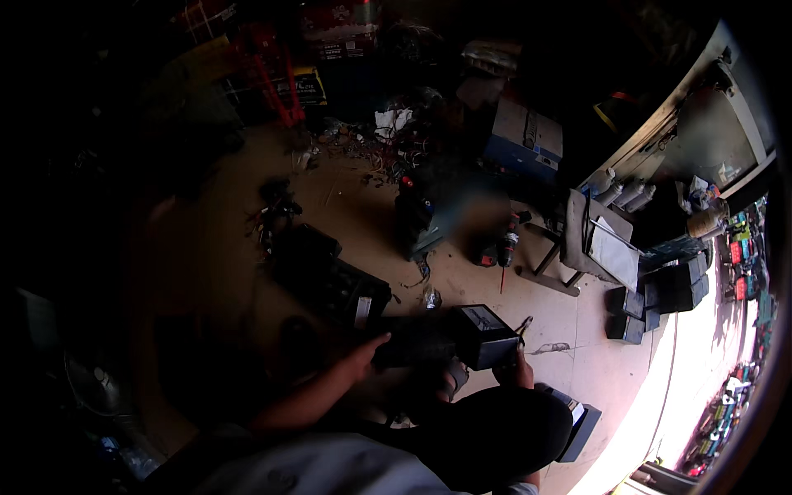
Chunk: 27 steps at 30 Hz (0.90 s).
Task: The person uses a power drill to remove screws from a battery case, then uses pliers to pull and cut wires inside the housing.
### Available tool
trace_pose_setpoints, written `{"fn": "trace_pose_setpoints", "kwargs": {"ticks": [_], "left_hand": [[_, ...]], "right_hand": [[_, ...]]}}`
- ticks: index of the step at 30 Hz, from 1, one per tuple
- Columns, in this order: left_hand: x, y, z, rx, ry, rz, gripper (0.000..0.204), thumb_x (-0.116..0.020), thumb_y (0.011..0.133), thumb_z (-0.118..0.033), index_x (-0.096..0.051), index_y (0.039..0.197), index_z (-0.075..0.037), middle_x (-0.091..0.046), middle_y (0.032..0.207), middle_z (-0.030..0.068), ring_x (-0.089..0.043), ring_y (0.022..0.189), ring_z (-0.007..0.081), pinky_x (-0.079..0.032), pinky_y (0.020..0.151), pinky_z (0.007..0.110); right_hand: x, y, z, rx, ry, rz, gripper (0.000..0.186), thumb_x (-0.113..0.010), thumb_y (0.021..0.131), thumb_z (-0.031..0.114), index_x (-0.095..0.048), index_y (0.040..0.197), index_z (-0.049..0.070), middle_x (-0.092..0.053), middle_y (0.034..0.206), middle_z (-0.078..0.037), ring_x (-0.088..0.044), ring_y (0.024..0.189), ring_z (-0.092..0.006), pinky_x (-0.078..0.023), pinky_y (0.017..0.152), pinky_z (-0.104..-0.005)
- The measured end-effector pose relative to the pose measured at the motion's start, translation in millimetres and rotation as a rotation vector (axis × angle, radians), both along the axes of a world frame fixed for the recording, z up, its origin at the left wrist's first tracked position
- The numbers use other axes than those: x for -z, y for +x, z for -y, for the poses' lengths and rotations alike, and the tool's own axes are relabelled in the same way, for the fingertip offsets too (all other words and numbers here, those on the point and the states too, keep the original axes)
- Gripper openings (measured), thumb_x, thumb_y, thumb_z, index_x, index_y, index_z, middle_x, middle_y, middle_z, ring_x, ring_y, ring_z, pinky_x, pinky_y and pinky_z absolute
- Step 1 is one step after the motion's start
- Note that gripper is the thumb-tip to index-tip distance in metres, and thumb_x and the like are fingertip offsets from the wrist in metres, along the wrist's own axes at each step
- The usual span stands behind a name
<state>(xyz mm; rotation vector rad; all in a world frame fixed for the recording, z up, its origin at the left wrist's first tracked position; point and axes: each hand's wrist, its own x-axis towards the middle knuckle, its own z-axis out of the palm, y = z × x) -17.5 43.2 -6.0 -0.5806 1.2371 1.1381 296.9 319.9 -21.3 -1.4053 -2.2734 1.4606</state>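
Observation:
A black box-shaped battery (487,340) is raised over my lap, its top and front faces catching the light. My right hand (516,370) is closed against its right side, fingers partly hidden. By that hand a thin dark object (525,325) sticks up, too small to name. Left of the battery a long dark block (414,340) lies in shadow. I cannot tell whether the two are joined. My left hand (363,356) grips the block's left end, its index finger along the upper edge and the other fingers hard to see.
Black batteries (330,280) stand on the floor ahead of me. A red-and-black cordless drill (509,241) is farther right, near a chair (575,235) with papers. More black batteries (678,285) are stacked at the right. A blue box (525,142) and loose scraps (371,153) lie farther back.

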Motion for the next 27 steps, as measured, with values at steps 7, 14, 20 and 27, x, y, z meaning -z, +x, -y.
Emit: {"fn": "trace_pose_setpoints", "kwargs": {"ticks": [7, 14, 20, 27], "left_hand": [[-25, -21, 23, 0.067, -0.072, -0.367, 0.051, -0.066, 0.096, -0.054, -0.068, 0.123, -0.011, -0.07, 0.105, 0.0017, -0.066, 0.094, 0.0185, -0.054, 0.078, 0.04], [-34, 0, 24, 0.373, 0.086, -1.176, 0.06, -0.071, 0.093, -0.031, -0.053, 0.139, 0.001, -0.063, 0.127, 0.0245, -0.062, 0.12, 0.0393, -0.05, 0.103, 0.043], [-76, 21, 26, 0.311, 0.11, -1.508, 0.079, -0.083, 0.08, -0.031, -0.046, 0.144, -0.002, -0.048, 0.145, 0.0276, -0.052, 0.132, 0.0408, -0.047, 0.106, 0.046], [-38, -12, 19, 0.017, 0.013, -1.465, 0.034, -0.081, 0.084, -0.03, -0.073, 0.104, -0.004, -0.074, 0.093, 0.0193, -0.073, 0.093, 0.0392, -0.058, 0.079, 0.046]], "right_hand": [[-182, -32, 30, 0.281, -1.072, -0.62, 0.059, -0.074, 0.092, 0.047, -0.064, 0.126, -0.001, -0.07, 0.126, -0.021, -0.065, 0.119, -0.0345, -0.049, 0.104, -0.0481], [-251, -138, 4, -0.561, -1.078, -0.333, 0.056, -0.057, 0.105, 0.036, -0.064, 0.125, -0.015, -0.065, 0.131, -0.03, -0.062, 0.125, -0.0376, -0.045, 0.11, -0.0459], [-261, -255, 40, -1.309, -0.826, 0.086, 0.051, -0.049, 0.111, 0.036, -0.056, 0.139, -0.005, -0.064, 0.138, -0.02, -0.065, 0.121, -0.0274, -0.047, 0.108, -0.0399], [-260, -313, 86, -1.457, -0.56, 0.041, 0.058, -0.059, 0.106, 0.036, -0.045, 0.153, 0.005, -0.055, 0.149, -0.017, -0.057, 0.13, -0.0255, -0.047, 0.108, -0.0377]]}}
